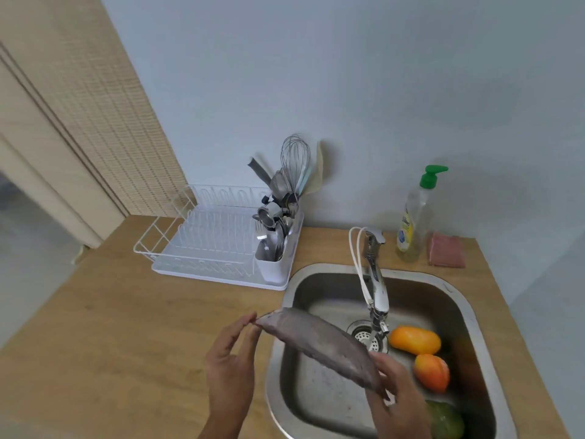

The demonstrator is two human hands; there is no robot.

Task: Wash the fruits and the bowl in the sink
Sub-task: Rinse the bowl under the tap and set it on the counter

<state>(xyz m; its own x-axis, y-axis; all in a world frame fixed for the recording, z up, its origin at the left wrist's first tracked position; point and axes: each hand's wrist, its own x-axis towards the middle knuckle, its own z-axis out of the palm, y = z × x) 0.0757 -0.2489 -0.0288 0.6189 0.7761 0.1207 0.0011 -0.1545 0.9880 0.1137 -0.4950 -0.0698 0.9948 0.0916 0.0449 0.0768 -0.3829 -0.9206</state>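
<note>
A grey bowl (319,343) hangs tilted on its side over the left part of the steel sink (462,299). My left hand (229,365) pinches its upper left rim with fingertips. My right hand (395,397) grips its lower right rim. Three fruits lie along the sink's right side: a yellow-orange mango (414,339), a red-orange one (432,372) below it, and a green one (444,421) at the bottom edge, partly hidden by my right forearm. The faucet (376,280) reaches over the drain (364,335).
A white dish rack (196,239) with a utensil holder (273,248) stands on the wooden counter (126,312) left of the sink. A soap bottle with a green pump (413,217) and a pink sponge (446,249) sit behind the sink by the wall.
</note>
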